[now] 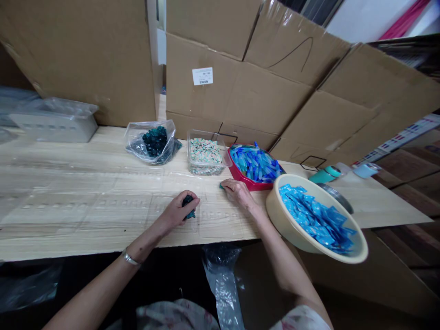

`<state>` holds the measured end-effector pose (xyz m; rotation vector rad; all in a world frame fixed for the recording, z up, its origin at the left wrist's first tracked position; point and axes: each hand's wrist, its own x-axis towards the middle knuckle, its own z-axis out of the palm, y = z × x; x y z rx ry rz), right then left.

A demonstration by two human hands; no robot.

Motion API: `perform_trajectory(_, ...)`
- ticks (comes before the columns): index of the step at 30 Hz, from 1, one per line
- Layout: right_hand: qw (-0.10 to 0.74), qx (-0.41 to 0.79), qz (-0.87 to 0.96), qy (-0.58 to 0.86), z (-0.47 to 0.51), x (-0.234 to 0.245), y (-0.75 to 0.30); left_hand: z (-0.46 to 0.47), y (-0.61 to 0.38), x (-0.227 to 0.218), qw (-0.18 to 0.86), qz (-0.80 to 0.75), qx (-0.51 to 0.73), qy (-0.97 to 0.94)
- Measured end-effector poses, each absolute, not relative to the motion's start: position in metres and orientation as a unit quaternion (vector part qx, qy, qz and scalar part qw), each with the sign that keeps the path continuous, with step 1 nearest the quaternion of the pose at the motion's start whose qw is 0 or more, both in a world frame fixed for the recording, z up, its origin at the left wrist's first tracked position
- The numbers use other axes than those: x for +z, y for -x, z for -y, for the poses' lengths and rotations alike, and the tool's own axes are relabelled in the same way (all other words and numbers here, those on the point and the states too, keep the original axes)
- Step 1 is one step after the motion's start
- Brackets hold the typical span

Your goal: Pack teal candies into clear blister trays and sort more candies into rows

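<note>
My left hand [178, 211] is closed around several small dark teal pieces [188, 201] and rests on a clear plastic blister tray [213, 219] lying flat on the wooden table [68, 183]. My right hand [238, 191] is curled just right of it, pinching a small teal piece [222, 185] at the tray's far edge. A red tray of blue pieces [256, 164] sits right behind my right hand. A cream bowl [292, 224] with blue packets stands to the right, over the table's front edge.
A plastic bag of dark teal pieces [154, 142] and a clear tub of pale patterned pieces [205, 153] stand behind the hands. More clear blister trays [68, 201] cover the table to the left. Cardboard boxes [247, 82] wall the back. A teal bottle [325, 175] lies right.
</note>
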<state>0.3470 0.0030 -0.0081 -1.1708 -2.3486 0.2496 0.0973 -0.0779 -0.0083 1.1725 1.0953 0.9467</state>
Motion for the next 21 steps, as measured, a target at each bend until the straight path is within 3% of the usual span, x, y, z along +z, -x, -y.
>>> perform_trajectory(9, 0.242, 0.102, 0.861, 0.435, -0.014, -0.018, -0.347, 0.077, -0.094, 0.0, 0.7, -0.387, 0.434, -0.415)
perform_trajectory(13, 0.313, 0.141, 0.836, 0.428, 0.003, 0.0, -0.331, 0.075, -0.09, 0.004, 0.756, -0.325, 0.461, -0.332)
perform_trajectory(16, 0.37, 0.188, 0.814, 0.407, 0.032, 0.022, -0.299, 0.073, -0.091, 0.004, 0.751, -0.31, 0.493, -0.311)
perform_trajectory(21, 0.36, 0.222, 0.836, 0.35, 0.072, 0.04, -0.245, 0.075, -0.098, 0.004, 0.72, -0.304, 0.535, -0.32)
